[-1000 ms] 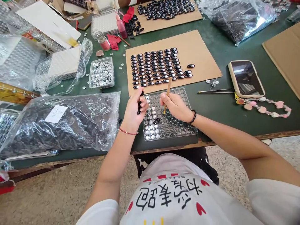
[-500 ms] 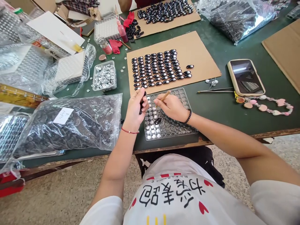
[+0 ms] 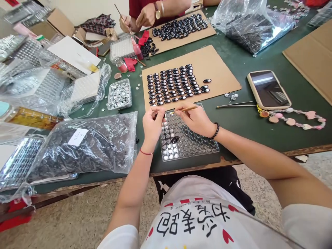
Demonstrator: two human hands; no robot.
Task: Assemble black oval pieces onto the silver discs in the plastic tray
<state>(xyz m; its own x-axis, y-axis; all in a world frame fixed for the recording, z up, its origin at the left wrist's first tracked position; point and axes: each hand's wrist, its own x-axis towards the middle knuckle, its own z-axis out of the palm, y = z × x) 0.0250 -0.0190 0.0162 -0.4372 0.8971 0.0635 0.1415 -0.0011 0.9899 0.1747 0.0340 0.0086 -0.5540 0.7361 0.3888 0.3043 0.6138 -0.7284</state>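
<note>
My left hand (image 3: 153, 122) is closed in a pinch on a small black piece, mostly hidden by the fingers. My right hand (image 3: 198, 121) grips a thin wooden-handled brush (image 3: 188, 109), its tip pointing left, close to the left fingertips. Beneath both hands lies a clear plastic tray (image 3: 201, 148) of round wells. Small silvery discs (image 3: 169, 151) fill wells on its left side, and one loose black oval piece (image 3: 175, 139) rests on top. Beyond, a cardboard sheet (image 3: 220, 69) carries rows of black oval pieces (image 3: 171, 83) with pale shiny spots.
Left are a bag of black pieces (image 3: 103, 145) and a tub of silvery discs (image 3: 119, 93). Tweezers (image 3: 236, 104) and a phone (image 3: 269, 90) with a beaded strap lie right. Across the table, a co-worker's hands (image 3: 146, 15) work beside a pink bottle (image 3: 137, 50).
My left hand has turned inward, hiding more of the black piece. The brush now lies flatter, its tip nearer the left fingers. The view has tilted up, bringing the co-worker's hands into sight.
</note>
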